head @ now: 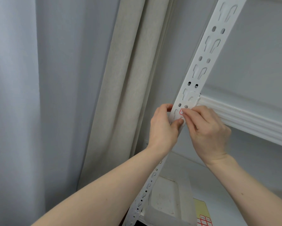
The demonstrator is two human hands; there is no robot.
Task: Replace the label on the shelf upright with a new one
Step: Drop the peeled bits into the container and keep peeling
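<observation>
Both forearms are bare from the lower frame edge up to the wrists, with no sleeves in view. The left hand and the right hand wear no gloves, rings or watch. Fingernails are short and unpainted.

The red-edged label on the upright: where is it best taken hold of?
Grip the red-edged label at its exposed upper-left corner, coming from the right, where the right hand fingertips already meet it. It lies flat on the upright, so only an edge offers purchase. The left hand steadies the upright.
</observation>
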